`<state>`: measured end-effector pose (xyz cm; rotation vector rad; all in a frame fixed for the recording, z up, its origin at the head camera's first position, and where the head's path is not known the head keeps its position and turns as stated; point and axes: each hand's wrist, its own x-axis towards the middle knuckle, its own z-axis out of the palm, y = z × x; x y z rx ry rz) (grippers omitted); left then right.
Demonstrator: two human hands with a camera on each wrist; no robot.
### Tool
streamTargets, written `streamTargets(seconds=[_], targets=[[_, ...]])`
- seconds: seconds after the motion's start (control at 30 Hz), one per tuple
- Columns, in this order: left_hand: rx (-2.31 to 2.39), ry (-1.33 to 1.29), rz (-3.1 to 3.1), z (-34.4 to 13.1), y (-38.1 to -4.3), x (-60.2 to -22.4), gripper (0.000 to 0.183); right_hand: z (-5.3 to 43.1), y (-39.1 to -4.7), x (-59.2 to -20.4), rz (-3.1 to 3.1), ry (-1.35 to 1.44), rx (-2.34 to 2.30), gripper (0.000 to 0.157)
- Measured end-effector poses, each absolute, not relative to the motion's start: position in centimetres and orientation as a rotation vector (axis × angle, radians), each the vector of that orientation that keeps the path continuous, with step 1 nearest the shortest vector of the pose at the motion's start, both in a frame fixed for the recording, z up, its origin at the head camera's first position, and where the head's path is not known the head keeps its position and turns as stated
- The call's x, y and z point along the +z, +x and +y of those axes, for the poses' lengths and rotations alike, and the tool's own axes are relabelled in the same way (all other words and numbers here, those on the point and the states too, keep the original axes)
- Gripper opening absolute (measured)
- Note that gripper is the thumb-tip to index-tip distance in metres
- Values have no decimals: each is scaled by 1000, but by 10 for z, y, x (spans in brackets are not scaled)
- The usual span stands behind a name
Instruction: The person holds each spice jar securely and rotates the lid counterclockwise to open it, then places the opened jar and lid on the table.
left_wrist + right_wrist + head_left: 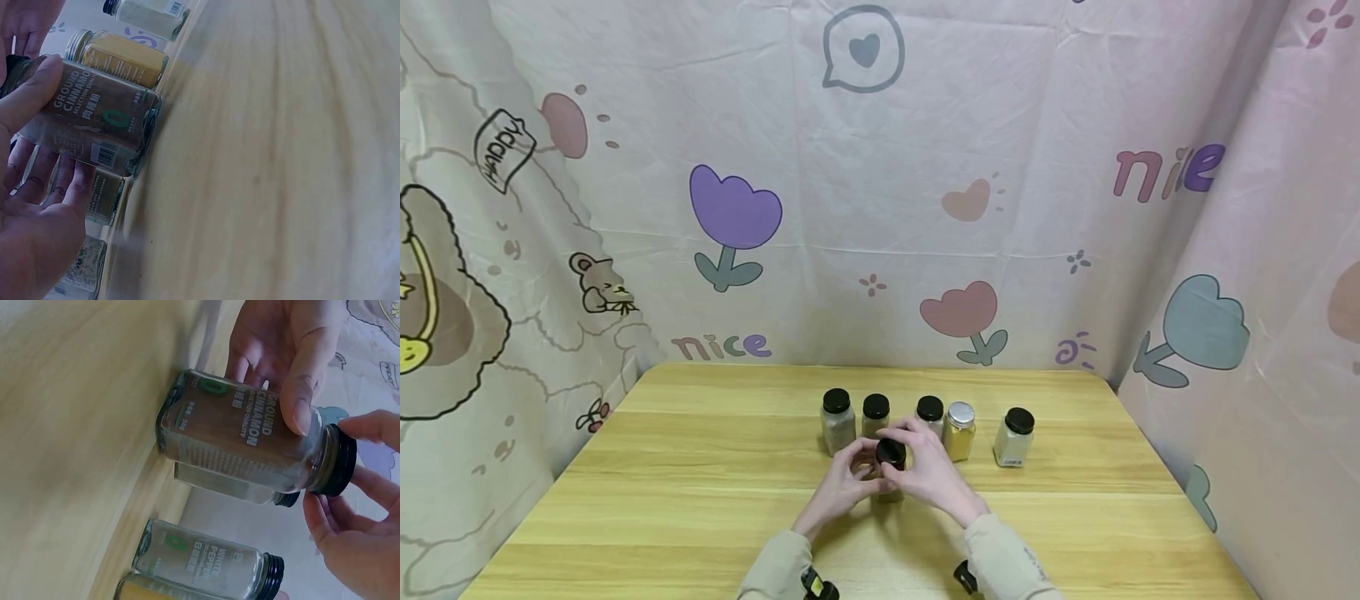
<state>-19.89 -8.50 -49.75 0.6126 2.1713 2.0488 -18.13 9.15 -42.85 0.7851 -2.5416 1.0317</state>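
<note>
A glass jar of ground cinnamon point(231, 434) with brown powder inside stands upright in front of me, between both hands. My left hand point(841, 490) holds its body, the thumb across the label's upper part and the fingers round the far side, as the left wrist view shows. My right hand point(931, 471) grips the black lid point(340, 462) at the jar's top, thumb and fingers spread about its edge. The lid sits on the jar's neck. In the head view the hands cover most of the jar body.
Behind the hands stand several spice jars: a grey one point(838, 429) at left, another black-lidded jar point(876, 408), a white pepper jar point(197, 559), a yellow-filled jar point(959, 437) with a silver lid, and a pale one point(1014, 442) at right. A printed curtain point(850, 167) hangs behind the wooden table point(700, 467).
</note>
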Motion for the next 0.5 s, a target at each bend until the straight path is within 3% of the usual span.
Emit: streamTargets(seconds=[0.27,0.5], targets=[[2045,595,2176,-85,-198,-497,51,89,-182,-435,-2478,679,915,47],[2047,581,2147,-85,-198,-495,52,85,-183,-435,-2433,614,883,39]])
